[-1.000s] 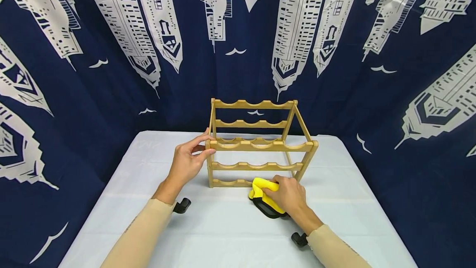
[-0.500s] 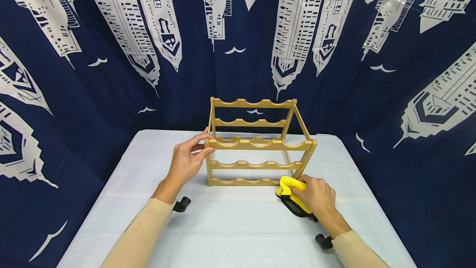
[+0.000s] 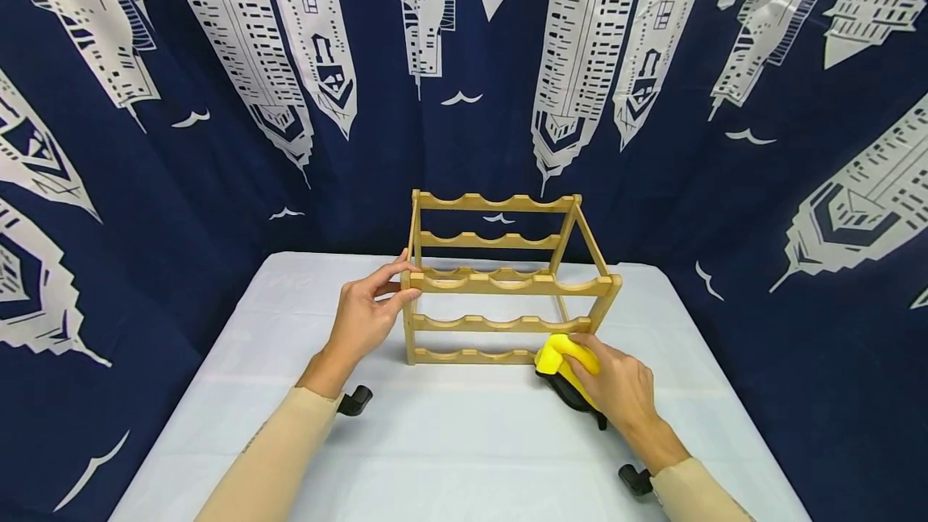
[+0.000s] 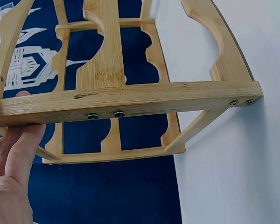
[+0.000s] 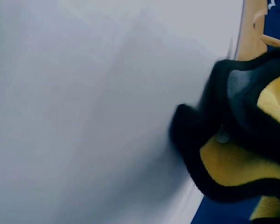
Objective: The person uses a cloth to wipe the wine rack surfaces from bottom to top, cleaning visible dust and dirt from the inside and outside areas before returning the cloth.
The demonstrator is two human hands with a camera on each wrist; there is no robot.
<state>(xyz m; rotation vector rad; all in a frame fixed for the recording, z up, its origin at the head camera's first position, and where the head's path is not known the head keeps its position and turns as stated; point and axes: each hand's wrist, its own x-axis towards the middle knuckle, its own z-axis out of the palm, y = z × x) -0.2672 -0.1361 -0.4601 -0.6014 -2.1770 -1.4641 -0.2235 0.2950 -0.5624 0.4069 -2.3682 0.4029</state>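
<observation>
A light wooden wine rack (image 3: 507,284) with scalloped rails stands on the white table. My left hand (image 3: 366,312) grips its upper front left corner, thumb in front and fingers behind. In the left wrist view, fingers (image 4: 23,149) lie against a wooden upright (image 4: 144,100) with screw heads in it. My right hand (image 3: 616,385) pinches a folded yellow cloth (image 3: 569,361) with black edging at the rack's lower front right corner. The cloth covers the right end of the bottom rail. In the right wrist view the cloth's black border (image 5: 214,186) shows, and the fingers are hidden.
The white tabletop (image 3: 449,457) spreads around the rack. A dark blue curtain (image 3: 464,151) with white building prints hangs behind and at both sides. Black camera mounts (image 3: 355,401) sit at both wrists.
My right hand and the cloth have slid right along the bottom front rail to the corner, then shifted only slightly in the last half second. My left hand and the rack stay put.
</observation>
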